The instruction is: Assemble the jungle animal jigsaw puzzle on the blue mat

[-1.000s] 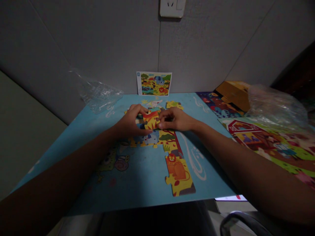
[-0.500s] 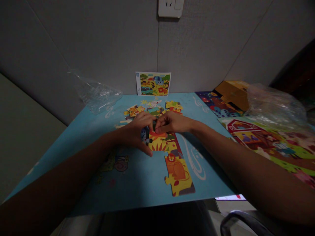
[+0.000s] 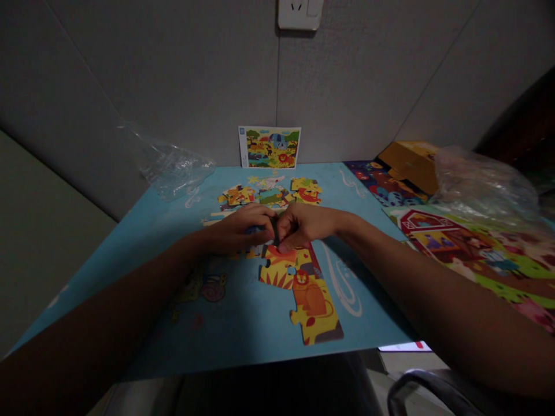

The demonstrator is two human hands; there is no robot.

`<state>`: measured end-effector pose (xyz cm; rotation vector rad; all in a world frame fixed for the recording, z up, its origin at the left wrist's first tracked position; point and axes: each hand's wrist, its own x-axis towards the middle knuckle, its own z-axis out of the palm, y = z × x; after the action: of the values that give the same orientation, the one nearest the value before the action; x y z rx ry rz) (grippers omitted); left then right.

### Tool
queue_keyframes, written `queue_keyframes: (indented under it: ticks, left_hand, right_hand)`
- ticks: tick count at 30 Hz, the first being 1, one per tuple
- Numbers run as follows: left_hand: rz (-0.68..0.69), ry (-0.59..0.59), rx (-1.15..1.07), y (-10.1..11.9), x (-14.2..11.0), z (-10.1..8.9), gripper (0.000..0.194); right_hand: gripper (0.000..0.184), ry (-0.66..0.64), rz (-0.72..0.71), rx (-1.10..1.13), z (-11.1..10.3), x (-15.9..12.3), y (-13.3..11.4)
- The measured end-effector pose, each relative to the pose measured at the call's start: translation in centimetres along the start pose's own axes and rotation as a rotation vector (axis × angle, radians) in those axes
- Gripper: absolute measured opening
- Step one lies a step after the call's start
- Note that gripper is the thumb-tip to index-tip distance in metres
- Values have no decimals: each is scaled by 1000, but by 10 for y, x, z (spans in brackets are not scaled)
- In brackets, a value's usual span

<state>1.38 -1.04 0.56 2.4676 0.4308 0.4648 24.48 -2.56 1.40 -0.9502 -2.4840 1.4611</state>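
My left hand (image 3: 245, 229) has its fingers and thumb closed over the middle of a blue mat (image 3: 165, 335). Facing it, my right hand (image 3: 307, 225) pinches with thumb and fingertips. A dark green puzzle piece (image 3: 274, 232), mostly hidden by the fingers, shows between both hands. Just below lies an orange and yellow puzzle piece (image 3: 276, 274), touching or overlapping the lion puzzle section (image 3: 313, 297) to its right. Behind my hands lie a giraffe-coloured puzzle piece (image 3: 236, 195), a green puzzle piece (image 3: 271, 197) and a yellow-red puzzle piece (image 3: 307, 190).
A picture card (image 3: 272, 148) leans against the wall. Crumpled clear plastic (image 3: 173, 170) lies at the back left. At the right are a farm puzzle (image 3: 472, 254), an orange-brown box (image 3: 410, 167) and another plastic bag (image 3: 485, 179). A wall socket (image 3: 299, 13) is above.
The orange and yellow piece has moved nearer to me, beside the lion section. My left thumb has drawn in from its spread position, and both hands have come closer together.
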Motion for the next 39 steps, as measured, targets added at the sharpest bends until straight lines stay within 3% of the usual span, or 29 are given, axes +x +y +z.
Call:
queue_keyframes:
  ticks: [4, 19, 28, 39]
  left_hand:
    - [58, 0, 29, -5, -1, 3, 48]
    - [105, -4, -8, -15, -3, 2, 40]
    - [135, -58, 10, -11, -4, -2, 43]
    - [85, -99, 37, -7, -5, -2, 43]
  right_hand:
    - [29, 26, -20, -48, 1, 1, 0]
    - [23, -75, -153, -48, 13, 5, -11]
    - [19, 100, -77, -88, 10, 3, -7]
    - [21, 53, -7, -129, 10, 2, -14]
